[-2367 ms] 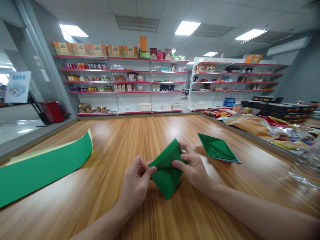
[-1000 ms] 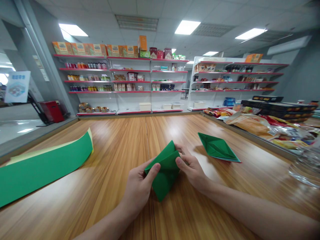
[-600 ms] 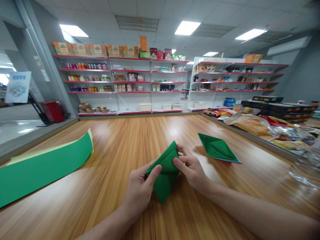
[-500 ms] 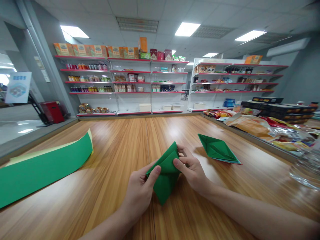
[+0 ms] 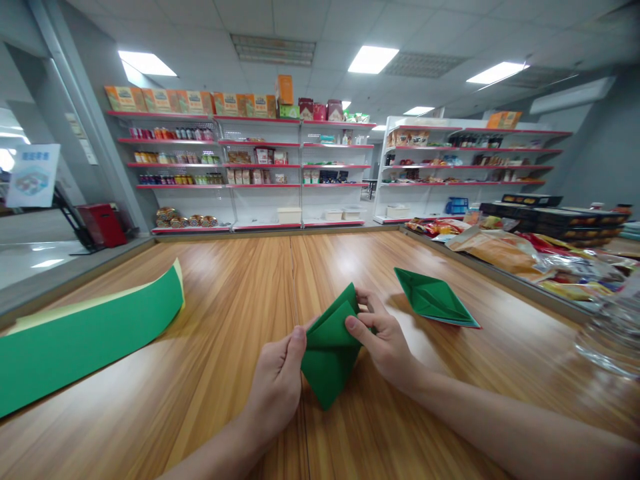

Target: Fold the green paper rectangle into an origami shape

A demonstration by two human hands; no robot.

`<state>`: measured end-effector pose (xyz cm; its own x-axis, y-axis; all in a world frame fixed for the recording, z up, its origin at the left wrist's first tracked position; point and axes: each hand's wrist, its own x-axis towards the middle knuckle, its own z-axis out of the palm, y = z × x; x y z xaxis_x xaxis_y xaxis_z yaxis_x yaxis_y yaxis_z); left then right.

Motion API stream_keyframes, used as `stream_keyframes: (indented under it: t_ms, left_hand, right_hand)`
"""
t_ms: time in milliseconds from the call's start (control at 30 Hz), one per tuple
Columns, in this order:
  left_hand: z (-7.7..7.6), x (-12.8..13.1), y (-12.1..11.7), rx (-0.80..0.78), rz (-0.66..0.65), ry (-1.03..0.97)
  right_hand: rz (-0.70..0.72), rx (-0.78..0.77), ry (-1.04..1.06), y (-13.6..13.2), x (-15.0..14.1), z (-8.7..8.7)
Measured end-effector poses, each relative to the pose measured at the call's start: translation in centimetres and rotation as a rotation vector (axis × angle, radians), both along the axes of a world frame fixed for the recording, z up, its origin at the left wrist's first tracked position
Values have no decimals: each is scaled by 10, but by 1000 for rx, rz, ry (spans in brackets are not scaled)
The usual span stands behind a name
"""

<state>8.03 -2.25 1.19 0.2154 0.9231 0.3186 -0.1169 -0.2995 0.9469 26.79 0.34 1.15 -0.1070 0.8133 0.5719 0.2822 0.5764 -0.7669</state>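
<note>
A sheet of green paper (image 5: 331,363), folded into a pointed shape with layered flaps, is held tilted over the wooden table, its lower tip pointing down. My right hand (image 5: 393,343) pinches its right side, thumb on the front flap and fingers behind. At the left edge, my left hand (image 5: 277,383) is closed, its thumb along the paper's border; its other fingertips are partly hidden. To the right lies another piece of folded green paper (image 5: 434,298), diamond-shaped with creases and a thin stack of coloured edges beneath it.
On the left of the wooden table (image 5: 225,300) rests a curled stack of green and yellow paper (image 5: 95,337). A clear plastic container (image 5: 607,340) stands at the right edge. Beyond the right border lie snack packets (image 5: 505,253) and black boxes (image 5: 570,223). Stocked shelves (image 5: 260,187) stand behind.
My left thumb has slid off the front of the folded paper to its left edge. My right hand keeps nearly the same grip.
</note>
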Motion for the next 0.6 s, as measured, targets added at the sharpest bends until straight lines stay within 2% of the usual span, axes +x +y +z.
stream_keyframes:
  t_ms: [233, 600]
  left_hand:
    - [-1, -3, 4, 88, 10, 120]
    - [0, -1, 1, 91, 17, 130]
  right_hand:
    - [-4, 12, -12, -2, 1, 4]
    - [4, 4, 0, 0, 1, 1]
